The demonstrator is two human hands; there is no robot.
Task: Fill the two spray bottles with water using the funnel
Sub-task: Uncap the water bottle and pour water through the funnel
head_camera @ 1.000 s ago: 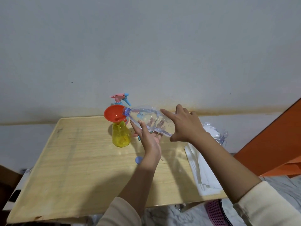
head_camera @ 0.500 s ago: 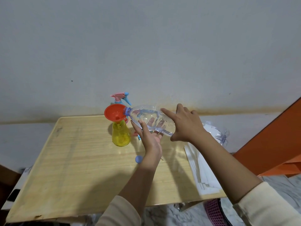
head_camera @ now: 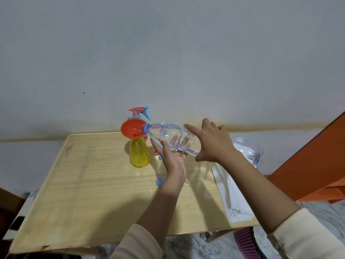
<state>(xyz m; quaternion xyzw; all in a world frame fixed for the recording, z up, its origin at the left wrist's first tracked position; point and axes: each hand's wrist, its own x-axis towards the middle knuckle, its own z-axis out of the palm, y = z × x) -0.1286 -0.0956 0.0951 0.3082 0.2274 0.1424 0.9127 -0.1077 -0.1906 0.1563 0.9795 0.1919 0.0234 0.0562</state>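
Note:
A yellow spray bottle stands capless on the wooden table, with a red funnel in its neck. A clear water bottle lies tipped on its side, its blue-ringed mouth over the funnel's rim. My right hand grips the water bottle's rear end. My left hand supports the bottle from below with straight fingers. Behind the funnel stands a second spray bottle; only its pink and blue trigger head shows. A pink spray head lies behind the yellow bottle, mostly hidden.
A blue bottle cap lies on the table beside my left wrist. A stack of white sheets covers the table's right end, with a clear plastic bag behind it. An orange panel leans at the right. The wall is close behind.
The water bottle's rear end has lifted slightly, so it tips a bit more toward the funnel. Both hands keep their places on it.

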